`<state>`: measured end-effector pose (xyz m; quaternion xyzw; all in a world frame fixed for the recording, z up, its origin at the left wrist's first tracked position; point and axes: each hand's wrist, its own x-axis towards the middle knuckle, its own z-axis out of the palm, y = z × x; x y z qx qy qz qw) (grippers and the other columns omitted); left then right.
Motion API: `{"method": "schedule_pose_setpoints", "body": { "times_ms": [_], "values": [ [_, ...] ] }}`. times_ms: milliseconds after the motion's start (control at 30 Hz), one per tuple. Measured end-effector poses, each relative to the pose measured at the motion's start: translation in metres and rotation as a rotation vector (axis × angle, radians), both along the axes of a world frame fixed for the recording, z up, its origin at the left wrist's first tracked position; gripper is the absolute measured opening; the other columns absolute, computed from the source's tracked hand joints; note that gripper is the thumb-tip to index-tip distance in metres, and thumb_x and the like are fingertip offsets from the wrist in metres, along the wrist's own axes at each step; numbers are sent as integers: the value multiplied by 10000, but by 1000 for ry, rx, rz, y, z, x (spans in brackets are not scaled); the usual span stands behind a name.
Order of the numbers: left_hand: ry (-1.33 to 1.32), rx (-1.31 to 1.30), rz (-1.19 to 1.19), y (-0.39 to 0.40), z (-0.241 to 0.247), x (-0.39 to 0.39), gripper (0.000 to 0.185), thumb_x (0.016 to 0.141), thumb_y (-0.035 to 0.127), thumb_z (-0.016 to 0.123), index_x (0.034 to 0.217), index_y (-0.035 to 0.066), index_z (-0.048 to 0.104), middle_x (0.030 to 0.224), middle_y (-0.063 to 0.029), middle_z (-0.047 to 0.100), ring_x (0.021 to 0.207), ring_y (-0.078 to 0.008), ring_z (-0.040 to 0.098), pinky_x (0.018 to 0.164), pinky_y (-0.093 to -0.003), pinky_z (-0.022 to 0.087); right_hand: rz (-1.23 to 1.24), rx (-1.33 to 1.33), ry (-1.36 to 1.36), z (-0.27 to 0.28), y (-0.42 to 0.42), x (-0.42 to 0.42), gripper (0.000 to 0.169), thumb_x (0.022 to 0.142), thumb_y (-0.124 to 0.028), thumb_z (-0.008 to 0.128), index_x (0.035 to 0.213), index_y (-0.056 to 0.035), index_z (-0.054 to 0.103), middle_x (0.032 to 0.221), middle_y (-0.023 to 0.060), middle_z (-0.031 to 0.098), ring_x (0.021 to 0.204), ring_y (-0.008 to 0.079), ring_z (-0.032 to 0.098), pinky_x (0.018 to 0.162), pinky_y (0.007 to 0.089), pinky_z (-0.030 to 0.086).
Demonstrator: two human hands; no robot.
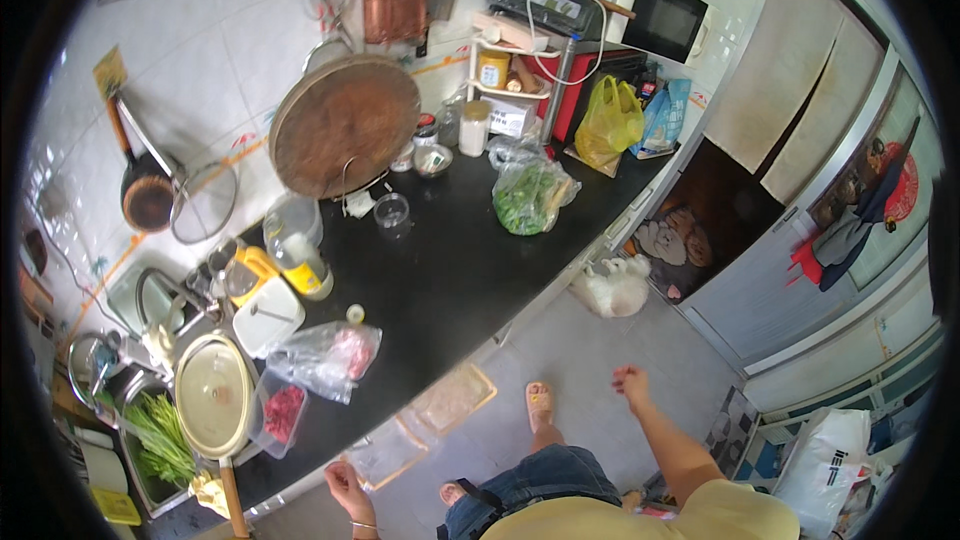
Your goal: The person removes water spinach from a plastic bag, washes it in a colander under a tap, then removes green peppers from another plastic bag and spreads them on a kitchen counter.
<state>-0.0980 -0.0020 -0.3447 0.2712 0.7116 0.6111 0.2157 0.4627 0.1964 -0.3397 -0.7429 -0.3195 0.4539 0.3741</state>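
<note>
My left hand (349,493) hangs by the counter's front edge, its fingers loosely curled and nothing visible in them. Near it on the dark counter (420,300) are a clear plastic tub of red meat (283,414) and a clear bag (330,360) with pink meat inside. A pan with a glass lid (214,396) rests at the sink's edge, its wooden handle over the counter. Away from the counter, my right hand (631,382) is over the floor, fingers partly bent, holding nothing that shows. Farther along the counter lies a clear bag of green vegetables (525,199).
Leafy greens (159,439) lie in the sink. A round wooden chopping board (346,127) leans on the wall. A white cat (613,286) lies on the floor near the doorway. A white bag (821,465) stands at right.
</note>
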Motion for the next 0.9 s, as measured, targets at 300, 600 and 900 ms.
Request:
{"method": "schedule_pose_setpoints", "body": {
  "times_ms": [300, 600, 900],
  "values": [
    [746, 129, -635, 368, 189, 241, 373, 719, 143, 742, 1044, 49, 588, 1033, -121, 576, 962, -286, 566, 875, -366, 440, 4, 122, 457, 48, 373, -48, 323, 812, -218, 663, 1069, -77, 527, 790, 33, 575, 625, 143, 591, 525, 288, 487],
    [954, -829, -581, 602, 132, 341, 1059, 597, 522, 756, 1440, 165, 223, 1429, -113, 279, 1304, -447, 215, 960, -582, 364, 187, -268, 735, 28, 439, -63, 317, 781, -376, 681, 912, -120, 547, 787, 47, 597, 695, 194, 599, 637, 360, 480],
    [577, -403, -573, 572, 101, 251, 498, 762, 166, 565, 1259, 131, 540, 1060, -164, 579, 896, -305, 570, 874, -352, 454, 402, -81, 228, 42, 462, -69, 264, 811, -276, 668, 852, -54, 533, 693, 43, 581, 601, 133, 614, 421, 260, 427]
  ]
}}
